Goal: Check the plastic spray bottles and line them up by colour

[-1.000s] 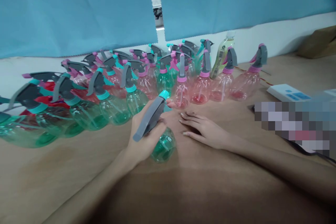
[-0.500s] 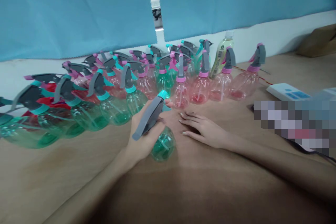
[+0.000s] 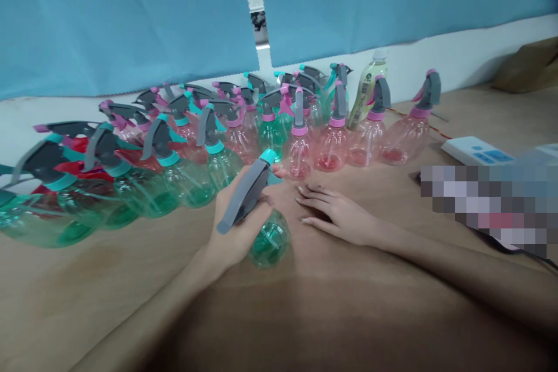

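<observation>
A green spray bottle (image 3: 270,239) with a grey and teal trigger head stands near the middle of the table (image 3: 331,308). My left hand (image 3: 238,224) is wrapped round its neck, just under the head. To its right my right hand (image 3: 337,215) lies on the table, fingers spread and holding nothing. Behind the hands is a row of pink spray bottles (image 3: 332,148) with grey and pink heads. Green spray bottles (image 3: 192,183) with teal collars stand in a row on the left, with more bottles of both colours behind them.
A labelled drink bottle (image 3: 364,90) leans at the back, beside the pink bottles. On the right are a white device with blue buttons (image 3: 479,151) and a pixelated flat object (image 3: 488,203). Blue sheeting (image 3: 131,17) covers the wall; a brown object (image 3: 529,67) sits back right.
</observation>
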A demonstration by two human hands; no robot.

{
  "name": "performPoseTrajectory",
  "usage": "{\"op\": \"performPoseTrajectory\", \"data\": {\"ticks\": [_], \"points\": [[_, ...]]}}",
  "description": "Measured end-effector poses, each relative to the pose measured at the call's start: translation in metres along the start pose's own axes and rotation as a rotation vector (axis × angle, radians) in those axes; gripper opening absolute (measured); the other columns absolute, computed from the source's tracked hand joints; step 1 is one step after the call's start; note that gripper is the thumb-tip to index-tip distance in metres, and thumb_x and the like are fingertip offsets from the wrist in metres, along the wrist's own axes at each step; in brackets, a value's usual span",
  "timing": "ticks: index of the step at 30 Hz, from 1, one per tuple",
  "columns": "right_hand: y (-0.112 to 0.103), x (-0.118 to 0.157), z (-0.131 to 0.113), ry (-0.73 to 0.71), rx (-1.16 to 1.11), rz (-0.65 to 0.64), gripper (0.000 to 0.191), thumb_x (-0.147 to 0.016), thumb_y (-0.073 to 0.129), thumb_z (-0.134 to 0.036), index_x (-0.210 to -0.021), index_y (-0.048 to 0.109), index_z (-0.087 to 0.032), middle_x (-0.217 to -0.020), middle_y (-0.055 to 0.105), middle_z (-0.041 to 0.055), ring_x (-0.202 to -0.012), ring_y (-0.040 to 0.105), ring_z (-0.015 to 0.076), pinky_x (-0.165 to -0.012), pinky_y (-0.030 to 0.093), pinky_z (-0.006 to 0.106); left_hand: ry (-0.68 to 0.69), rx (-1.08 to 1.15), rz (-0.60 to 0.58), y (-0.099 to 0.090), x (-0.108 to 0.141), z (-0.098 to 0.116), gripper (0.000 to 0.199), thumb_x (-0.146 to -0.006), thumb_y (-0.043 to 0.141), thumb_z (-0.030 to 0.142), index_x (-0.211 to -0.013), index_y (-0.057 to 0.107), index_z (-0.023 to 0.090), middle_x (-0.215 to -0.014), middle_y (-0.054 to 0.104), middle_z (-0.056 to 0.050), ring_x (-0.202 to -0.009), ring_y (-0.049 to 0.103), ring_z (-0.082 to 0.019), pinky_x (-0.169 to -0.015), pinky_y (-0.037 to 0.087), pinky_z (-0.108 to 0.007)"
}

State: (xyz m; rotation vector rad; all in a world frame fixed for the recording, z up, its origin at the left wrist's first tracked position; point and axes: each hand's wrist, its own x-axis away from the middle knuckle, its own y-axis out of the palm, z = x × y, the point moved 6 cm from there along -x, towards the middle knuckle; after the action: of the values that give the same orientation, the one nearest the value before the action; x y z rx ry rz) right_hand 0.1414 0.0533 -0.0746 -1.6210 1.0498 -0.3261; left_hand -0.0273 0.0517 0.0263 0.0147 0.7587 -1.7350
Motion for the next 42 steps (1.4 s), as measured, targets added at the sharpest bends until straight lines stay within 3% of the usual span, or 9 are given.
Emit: {"op": "performPoseTrajectory", "data": {"ticks": [5,10,15,20,24,29,33,37,42], "points": [[0.001,0.0,0.001,0.001,0.01,-0.009,0.054,-0.093,0.039,-0.05,-0.133,0.05,-0.016,-0.14,0.049,0.0079,-0.133,0.038,0.0255,-0.11,0.032,0.046,0.005,-0.012,0.006,0.0,-0.001,0.001,0.029,-0.079,0.053,0.015,-0.106,0.058,0.022,-0.085,0.065,0.0,-0.061,0.055,-0.012,-0.059,0.046,-0.027],[0.001,0.0,0.001,0.003,0.005,-0.007,0.053,-0.093,0.038,-0.05,-0.134,0.049,-0.017,-0.14,0.048,0.0077,-0.133,0.037,0.0256,-0.11,0.032,0.047,0.045,0.016,-0.01,0.001,-0.002,0.008,0.035,-0.079,0.051,0.013,-0.112,0.057,0.022,-0.113,0.064,-0.003,-0.086,0.063,-0.016,-0.074,0.051,-0.028],[0.001,0.0,0.001,0.003,0.001,-0.002,0.054,-0.093,0.038,-0.051,-0.134,0.049,-0.017,-0.14,0.049,0.0079,-0.133,0.038,0.0256,-0.11,0.032,0.047,0.021,0.006,-0.022,0.001,-0.001,0.005,0.036,-0.08,0.051,0.014,-0.114,0.058,0.023,-0.114,0.063,-0.002,-0.071,0.061,-0.011,-0.066,0.049,-0.025],[0.0,0.0,0.0,-0.001,-0.003,0.004,0.053,-0.093,0.039,-0.05,-0.133,0.05,-0.017,-0.138,0.05,0.0083,-0.132,0.039,0.0257,-0.11,0.033,0.047,-0.003,-0.008,-0.035,0.001,-0.001,0.004,0.039,-0.079,0.05,0.014,-0.116,0.056,0.024,-0.113,0.062,-0.001,-0.065,0.059,-0.01,-0.069,0.049,-0.026],[-0.001,0.0,0.0,-0.004,-0.015,0.017,0.052,-0.093,0.04,-0.05,-0.132,0.05,-0.018,-0.137,0.052,0.0083,-0.132,0.039,0.026,-0.109,0.033,0.048,-0.008,-0.027,-0.046,0.0,-0.001,0.003,0.038,-0.079,0.05,0.014,-0.114,0.057,0.025,-0.106,0.063,0.0,-0.067,0.059,-0.011,-0.07,0.049,-0.028],[-0.001,0.0,0.0,0.001,-0.029,0.016,0.051,-0.092,0.041,-0.05,-0.132,0.051,-0.019,-0.136,0.052,0.0082,-0.132,0.039,0.0262,-0.109,0.033,0.048,-0.038,-0.033,-0.045,-0.001,0.0,-0.003,0.032,-0.079,0.051,0.015,-0.108,0.06,0.025,-0.073,0.061,0.002,-0.057,0.053,-0.013,-0.058,0.044,-0.028],[-0.001,0.0,0.0,-0.005,-0.036,0.026,0.05,-0.092,0.042,-0.049,-0.133,0.05,-0.021,-0.136,0.052,0.0078,-0.132,0.04,0.0263,-0.108,0.034,0.049,-0.029,-0.023,-0.056,-0.001,-0.001,-0.003,0.026,-0.076,0.051,0.015,-0.098,0.061,0.024,-0.075,0.063,0.001,-0.062,0.056,-0.015,-0.06,0.044,-0.029],[-0.001,0.0,0.0,-0.005,-0.018,0.014,0.051,-0.092,0.041,-0.049,-0.133,0.05,-0.019,-0.137,0.051,0.0081,-0.132,0.04,0.0258,-0.109,0.033,0.047,-0.048,0.006,-0.058,0.0,-0.002,-0.003,0.019,-0.076,0.051,0.018,-0.092,0.059,0.023,-0.062,0.054,0.002,-0.052,0.049,-0.013,-0.055,0.043,-0.028],[-0.002,-0.001,-0.001,0.0,-0.008,0.009,0.053,-0.093,0.041,-0.049,-0.132,0.051,-0.016,-0.137,0.051,0.0096,-0.132,0.04,0.0262,-0.109,0.034,0.047,-0.046,0.002,-0.04,-0.001,-0.001,-0.004,0.015,-0.075,0.051,0.02,-0.087,0.059,0.022,-0.066,0.053,0.001,-0.053,0.048,-0.013,-0.053,0.042,-0.028]]}}
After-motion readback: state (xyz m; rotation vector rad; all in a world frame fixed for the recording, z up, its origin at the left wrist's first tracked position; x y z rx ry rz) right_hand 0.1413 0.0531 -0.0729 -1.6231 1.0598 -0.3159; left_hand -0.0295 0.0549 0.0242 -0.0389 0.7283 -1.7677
